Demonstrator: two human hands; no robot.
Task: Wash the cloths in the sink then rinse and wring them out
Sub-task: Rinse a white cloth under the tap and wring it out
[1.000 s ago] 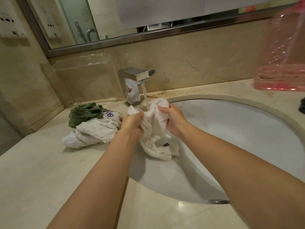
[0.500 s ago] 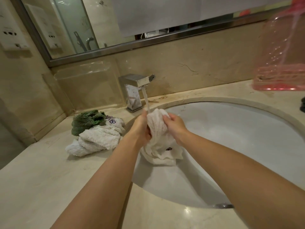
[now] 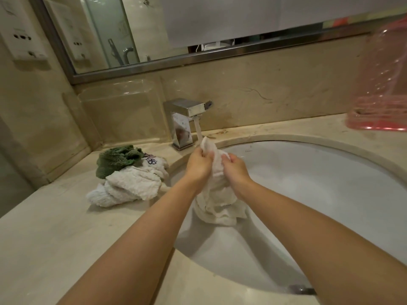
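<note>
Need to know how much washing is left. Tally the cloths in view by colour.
White cloths: 3, one bunched white towel gripped by the left hand and right hand under the tap, two on the counter.
Green cloths: 1, crumpled green towel.
Total: 4

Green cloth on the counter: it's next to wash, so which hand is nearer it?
Left. The left hand grips the white cloth just right of the green cloth; the right hand is farther right.
</note>
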